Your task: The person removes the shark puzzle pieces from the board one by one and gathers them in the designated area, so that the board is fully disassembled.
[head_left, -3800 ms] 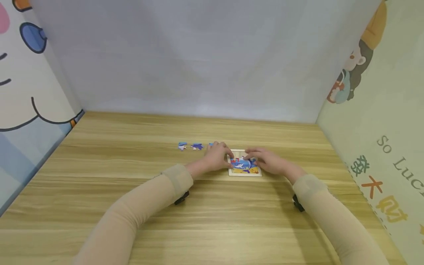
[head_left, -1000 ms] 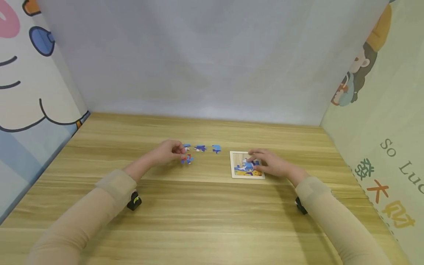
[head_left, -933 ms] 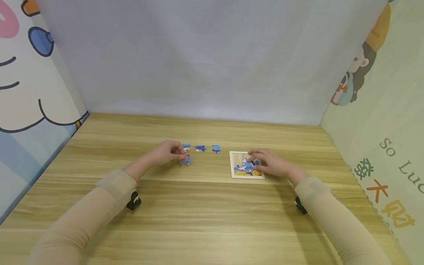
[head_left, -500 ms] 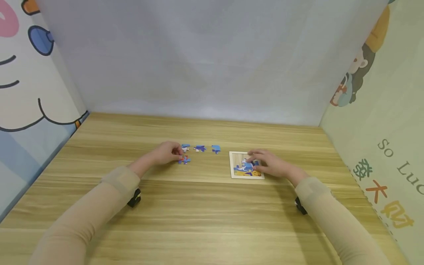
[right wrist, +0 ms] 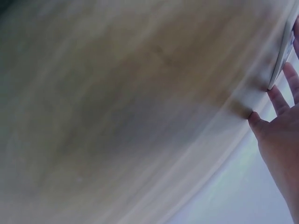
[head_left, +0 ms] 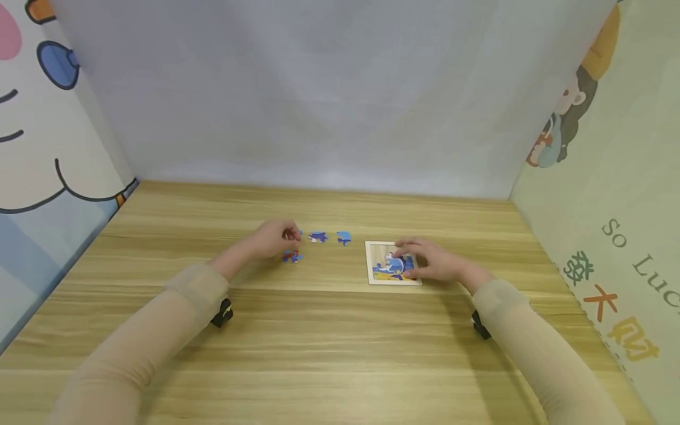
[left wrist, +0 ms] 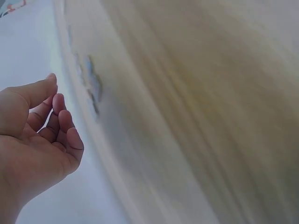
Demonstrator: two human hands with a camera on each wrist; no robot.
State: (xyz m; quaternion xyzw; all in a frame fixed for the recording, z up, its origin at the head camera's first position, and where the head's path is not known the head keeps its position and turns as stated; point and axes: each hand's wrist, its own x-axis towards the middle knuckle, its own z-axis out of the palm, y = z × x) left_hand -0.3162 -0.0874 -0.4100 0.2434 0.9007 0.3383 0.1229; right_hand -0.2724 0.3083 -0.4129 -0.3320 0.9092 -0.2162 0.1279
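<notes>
A small jigsaw tray (head_left: 374,281) with a pale frame lies right of centre; pieces fill its lower part, bare wood shows at upper left. My right hand (head_left: 432,261) rests at its right side, fingers spread over the pieces. Left of the tray, a red-and-blue jigsaw piece (head_left: 293,256) lies on the table. Just above it is my left hand (head_left: 273,239), fingers loosely curled, thumb tip near the forefinger. In the left wrist view, nothing shows between the fingers of the left hand (left wrist: 44,128). Another blue piece (head_left: 300,232) is mostly hidden behind its fingertips.
A purple-and-white piece (head_left: 319,237) and a light blue piece (head_left: 343,237) lie in a row between the left hand and the tray. A pale cloth (head_left: 319,118) hangs behind the wooden table (head_left: 340,354), with printed panels at both sides.
My left hand has moved left from the tray with a red-and-blue piece, set it on the table and let go, then lifted slightly towards the back row. The right hand stays at the tray.
</notes>
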